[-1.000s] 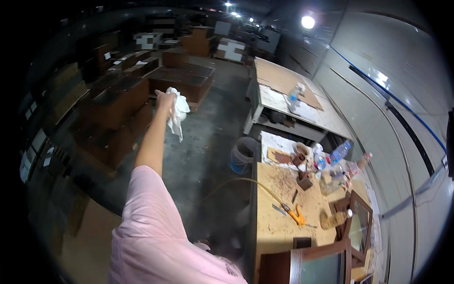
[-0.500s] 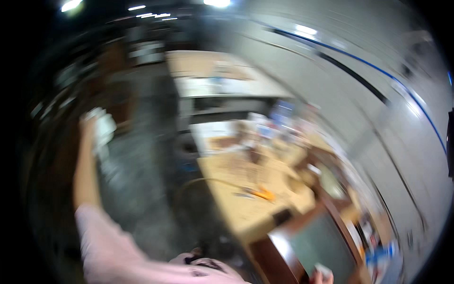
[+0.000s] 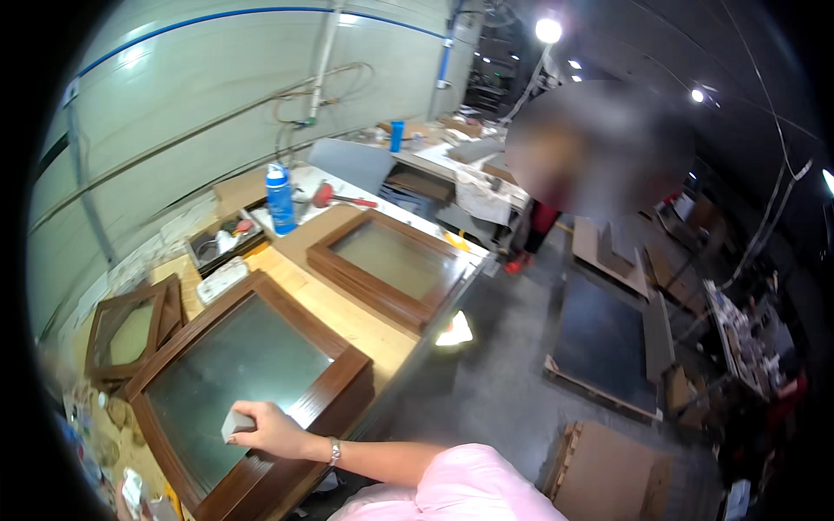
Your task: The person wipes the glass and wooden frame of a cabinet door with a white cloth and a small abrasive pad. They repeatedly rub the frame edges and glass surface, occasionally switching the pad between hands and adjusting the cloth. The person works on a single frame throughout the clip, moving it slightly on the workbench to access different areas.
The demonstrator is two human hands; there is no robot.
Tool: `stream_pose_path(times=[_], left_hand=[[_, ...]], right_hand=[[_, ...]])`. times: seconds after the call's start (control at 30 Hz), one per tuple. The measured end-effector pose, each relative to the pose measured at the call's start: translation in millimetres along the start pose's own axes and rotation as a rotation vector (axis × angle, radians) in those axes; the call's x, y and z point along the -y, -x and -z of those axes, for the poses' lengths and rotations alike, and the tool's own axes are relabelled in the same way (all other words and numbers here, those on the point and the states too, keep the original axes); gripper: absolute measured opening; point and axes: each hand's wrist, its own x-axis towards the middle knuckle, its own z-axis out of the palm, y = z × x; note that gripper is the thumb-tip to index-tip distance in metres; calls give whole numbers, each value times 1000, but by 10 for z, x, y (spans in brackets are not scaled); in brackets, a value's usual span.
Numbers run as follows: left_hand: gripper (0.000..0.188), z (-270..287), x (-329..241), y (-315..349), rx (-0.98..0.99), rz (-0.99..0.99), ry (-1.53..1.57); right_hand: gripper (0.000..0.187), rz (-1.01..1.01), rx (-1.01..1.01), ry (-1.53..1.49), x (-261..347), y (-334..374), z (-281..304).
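Head cam: pale block point(image 3: 235, 423) gripped by R hand point(image 3: 271, 431), best kept level w/ near glazed wooden frame point(image 3: 239, 360); L hand point(image 3: 122, 502) grip can't be told.

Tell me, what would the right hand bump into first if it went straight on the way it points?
Probably the left side of the frame: the right hand, holding a block, points that way across the glass. Its height is unclear, so it might brush the glass first.
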Motion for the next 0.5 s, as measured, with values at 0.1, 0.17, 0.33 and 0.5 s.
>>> stream_pose_path(times=[0.1,0.17,0.33,0.5], left_hand=[[41,-951,-1241,-950,113,175,-16],[39,-1480,-1698,-1315,140,250,142],[29,-2076,-1808,-1612,276,283,253],[25,-2296,-1445,-1422,208,221,139]], right_hand=[[25,15,-28,10,24,26,7],[26,-19,-19,4,55,27,32],[27,-11,-31,-78,14,-1,0],[25,-22,-21,-118,-5,-21,14]])
